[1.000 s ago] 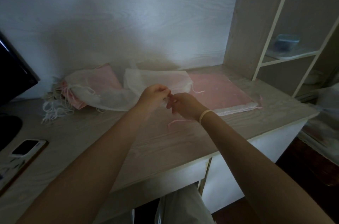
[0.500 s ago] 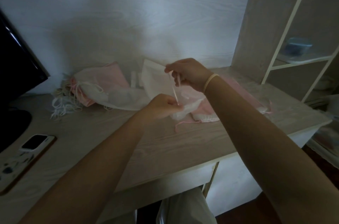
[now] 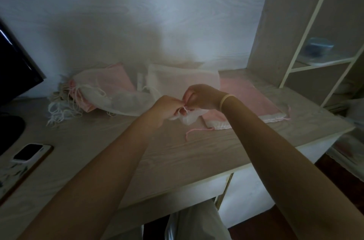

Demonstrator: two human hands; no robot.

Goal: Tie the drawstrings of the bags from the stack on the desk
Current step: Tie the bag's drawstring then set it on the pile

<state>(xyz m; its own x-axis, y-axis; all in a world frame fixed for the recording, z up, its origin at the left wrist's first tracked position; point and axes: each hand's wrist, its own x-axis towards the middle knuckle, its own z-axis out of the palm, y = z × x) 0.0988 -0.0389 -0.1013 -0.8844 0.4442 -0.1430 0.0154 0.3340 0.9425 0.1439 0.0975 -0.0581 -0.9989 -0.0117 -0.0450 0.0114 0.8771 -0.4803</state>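
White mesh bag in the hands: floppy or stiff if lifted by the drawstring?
Likely floppy: the white mesh bag bunches and sags below both hands. Probably very light, since the sheer fabric hangs from a thin drawstring pinched by the left hand and right hand. Unlikely to roll.

1. Both forearms are bare, with no sleeves in view.
2. A thin pale band (image 3: 226, 99) circles the right wrist, just behind the right grip (image 3: 201, 96).
3. The left grip (image 3: 167, 108) and its wrist carry no visible band or ring.
4. Light grey trousers (image 3: 197, 222) show at the bottom edge, well below both grips.
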